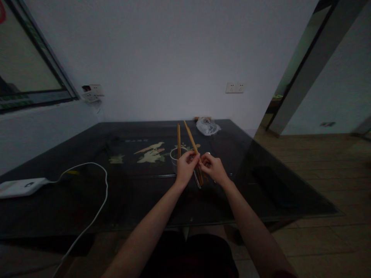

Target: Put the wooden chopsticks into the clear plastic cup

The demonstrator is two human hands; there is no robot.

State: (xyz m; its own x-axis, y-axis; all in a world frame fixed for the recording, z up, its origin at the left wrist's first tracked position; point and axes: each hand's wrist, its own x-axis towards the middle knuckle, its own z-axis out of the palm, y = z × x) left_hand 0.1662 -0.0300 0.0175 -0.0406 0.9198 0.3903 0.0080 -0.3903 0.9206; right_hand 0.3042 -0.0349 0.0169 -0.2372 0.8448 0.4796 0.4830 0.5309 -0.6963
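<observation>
Both my hands meet above the middle of a dark glass-topped table (87, 200). My left hand (184, 168) is closed round a bundle of wooden chopsticks (189, 137) whose tips point up and away from me. My right hand (213, 166) pinches the lower part of the same bundle, fingers pressed together. Just behind my left hand stands a small clear cup (175, 155) with a white rim. The chopsticks' lower ends stick out below my hands.
A white charger block (20, 187) with a long white cable (98, 208) lies at the table's left. A crumpled clear plastic bag (207, 126) sits at the far edge by the wall. A doorway opens at the right over wooden flooring.
</observation>
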